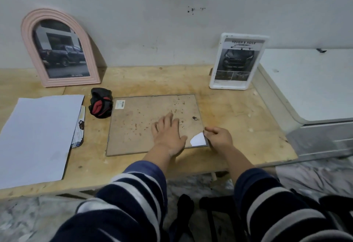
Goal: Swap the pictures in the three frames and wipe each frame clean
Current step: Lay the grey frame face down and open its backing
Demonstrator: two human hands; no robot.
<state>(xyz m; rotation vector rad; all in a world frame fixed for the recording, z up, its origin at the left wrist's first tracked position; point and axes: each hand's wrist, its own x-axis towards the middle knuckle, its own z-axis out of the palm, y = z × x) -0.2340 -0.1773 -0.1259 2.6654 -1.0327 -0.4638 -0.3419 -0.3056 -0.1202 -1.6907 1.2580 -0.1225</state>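
At the middle of the scuffed pale wooden counter (pixel 238 112), seen from the head camera, a flat rectangular frame (pixel 145 123) lies face down, its stained brown backing board up and its long axis running left to right. The near right corner is where the next move turns: there the backing is torn or lifted, showing a white patch of paper (pixel 198 139), and that corner sits directly between the two hands. The right hand (pixel 218 137) is just beside it on the right, fingers curled and pinching at the frame's right edge by the corner, the forearm coming in from the near right. The left hand (pixel 169 132) lies flat on the board just left of the white patch, fingers straight and spread toward the far side, pressing the frame down. So the right hand is placed to pry or pull, the left to steady, as I judge it. Far left, a pink arched frame (pixel 57 47) with a dark truck picture leans on the wall; far right, a white rectangular frame (pixel 237 62) with a car advert stands upright. A black and red bundled cloth (pixel 100 103) sits just left of the flat frame, with white paper sheets (pixel 38 136) further left.
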